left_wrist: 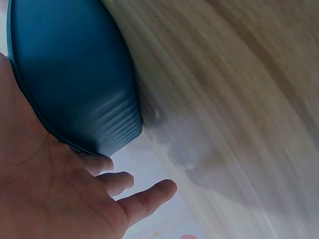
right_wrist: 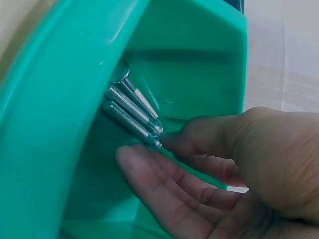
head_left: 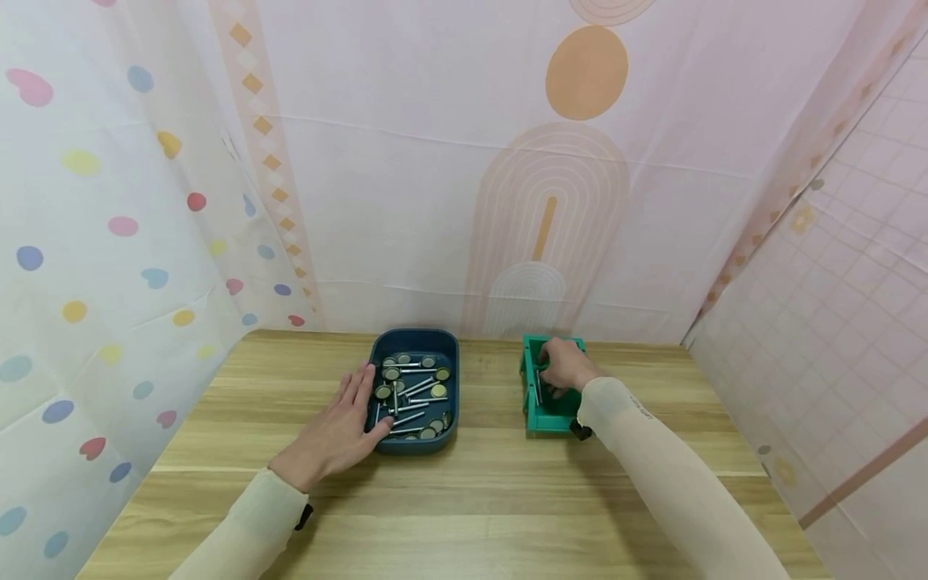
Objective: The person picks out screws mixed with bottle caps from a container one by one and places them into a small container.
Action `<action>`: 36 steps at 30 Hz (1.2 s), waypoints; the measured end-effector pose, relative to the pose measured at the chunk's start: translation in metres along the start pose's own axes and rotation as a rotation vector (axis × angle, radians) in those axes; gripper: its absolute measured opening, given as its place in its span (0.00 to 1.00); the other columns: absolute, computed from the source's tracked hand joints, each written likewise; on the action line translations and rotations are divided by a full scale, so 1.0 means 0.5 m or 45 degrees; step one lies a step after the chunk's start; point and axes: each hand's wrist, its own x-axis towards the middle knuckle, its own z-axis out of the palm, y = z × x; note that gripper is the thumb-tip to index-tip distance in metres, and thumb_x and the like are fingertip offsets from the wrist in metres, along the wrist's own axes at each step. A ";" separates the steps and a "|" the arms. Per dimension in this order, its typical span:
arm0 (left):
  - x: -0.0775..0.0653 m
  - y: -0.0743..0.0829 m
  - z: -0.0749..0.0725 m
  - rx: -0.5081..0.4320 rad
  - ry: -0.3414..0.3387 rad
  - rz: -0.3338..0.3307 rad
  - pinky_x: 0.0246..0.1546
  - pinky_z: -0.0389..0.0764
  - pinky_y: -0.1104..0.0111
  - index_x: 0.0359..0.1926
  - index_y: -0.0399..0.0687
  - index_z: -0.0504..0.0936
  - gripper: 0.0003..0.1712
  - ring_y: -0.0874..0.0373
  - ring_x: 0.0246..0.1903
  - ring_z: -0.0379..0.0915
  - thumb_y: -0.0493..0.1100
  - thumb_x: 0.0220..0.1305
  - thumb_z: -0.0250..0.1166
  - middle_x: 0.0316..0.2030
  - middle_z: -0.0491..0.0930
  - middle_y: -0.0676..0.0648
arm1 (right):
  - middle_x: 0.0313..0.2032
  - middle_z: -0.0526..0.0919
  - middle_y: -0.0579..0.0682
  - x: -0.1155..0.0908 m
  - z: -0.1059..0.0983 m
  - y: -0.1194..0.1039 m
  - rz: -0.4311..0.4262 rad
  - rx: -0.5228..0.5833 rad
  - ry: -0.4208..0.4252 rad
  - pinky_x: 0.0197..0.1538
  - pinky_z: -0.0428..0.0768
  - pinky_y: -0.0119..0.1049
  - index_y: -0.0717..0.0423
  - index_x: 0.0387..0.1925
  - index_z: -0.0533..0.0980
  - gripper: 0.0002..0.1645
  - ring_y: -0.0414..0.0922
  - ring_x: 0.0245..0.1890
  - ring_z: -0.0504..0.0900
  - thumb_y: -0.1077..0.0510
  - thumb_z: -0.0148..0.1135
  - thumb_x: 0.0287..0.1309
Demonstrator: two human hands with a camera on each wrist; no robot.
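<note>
A dark blue box [head_left: 414,445] on the table holds several metal bolts [head_left: 420,387] and round metal discs [head_left: 438,391]. My left hand [head_left: 339,435] rests against its left wall, fingers stretched out and thumb over the rim; in the left wrist view the palm lies along the box's side. To the right, my right hand [head_left: 569,366] reaches into a green bin [head_left: 554,424]. There, in the right wrist view, a few silver threaded bolts [right_wrist: 132,117] lie against the wall. Thumb and fingers stand apart around the near bolt ends, without a visible grip.
Both containers stand on a wood-grain table [head_left: 464,507], with a strip of tabletop between them. Behind them hangs a patterned curtain [head_left: 406,225], and more fabric closes off both sides.
</note>
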 end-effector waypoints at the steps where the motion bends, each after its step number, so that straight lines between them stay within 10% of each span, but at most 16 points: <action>1: 0.001 0.000 0.000 -0.002 0.001 0.001 0.90 0.59 0.30 0.95 0.32 0.45 0.57 0.21 0.92 0.42 0.62 0.89 0.60 0.95 0.43 0.27 | 0.46 0.94 0.68 -0.001 -0.001 0.001 -0.008 -0.011 0.006 0.40 0.97 0.42 0.76 0.73 0.78 0.25 0.53 0.34 0.98 0.69 0.66 0.82; 12: -0.006 -0.001 0.001 -0.005 0.001 -0.003 0.90 0.58 0.30 0.95 0.32 0.44 0.56 0.21 0.93 0.42 0.62 0.89 0.60 0.95 0.41 0.28 | 0.51 0.93 0.64 -0.013 0.006 0.000 -0.065 -0.075 0.142 0.43 0.86 0.40 0.69 0.72 0.82 0.23 0.46 0.35 0.85 0.59 0.63 0.87; 24: -0.005 -0.005 0.003 0.006 0.009 0.008 0.90 0.59 0.30 0.95 0.32 0.45 0.57 0.21 0.92 0.42 0.63 0.89 0.60 0.95 0.43 0.27 | 0.68 0.89 0.67 -0.034 0.012 -0.011 -0.220 -0.082 0.345 0.72 0.89 0.63 0.67 0.69 0.83 0.20 0.62 0.65 0.89 0.60 0.61 0.87; 36: -0.009 -0.005 0.005 -0.003 0.022 0.005 0.90 0.58 0.31 0.95 0.31 0.45 0.56 0.20 0.92 0.42 0.61 0.89 0.60 0.94 0.44 0.27 | 0.75 0.79 0.65 -0.052 0.031 -0.027 -0.392 -0.227 0.403 0.74 0.87 0.64 0.58 0.76 0.81 0.24 0.64 0.75 0.81 0.53 0.61 0.90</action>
